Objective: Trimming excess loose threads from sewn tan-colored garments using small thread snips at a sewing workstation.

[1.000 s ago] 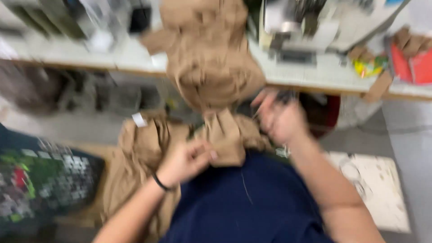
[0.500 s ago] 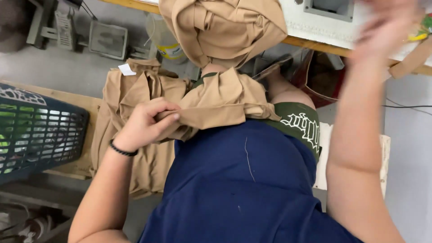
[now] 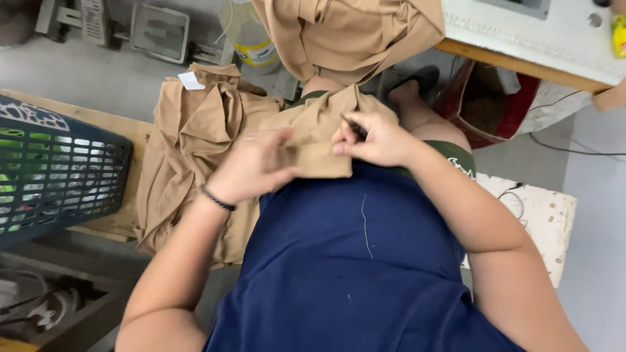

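Your head camera gives an evenly lit view, bright and soft, with no hard shadows; the light seems to come from overhead. The white machine table (image 3: 521,32) at the top right is the brightest area and looks slightly washed out. Your left hand (image 3: 251,166) is smeared by motion blur, its fingers indistinct, while your right hand (image 3: 375,138) is fairly sharp. The tan fabric (image 3: 195,130) shows gentle shading in its folds. The dark plastic basket (image 3: 59,176) at the left edge is soft, and the lower left corner sits in dim shadow. Straight lines near the edges bow slightly.
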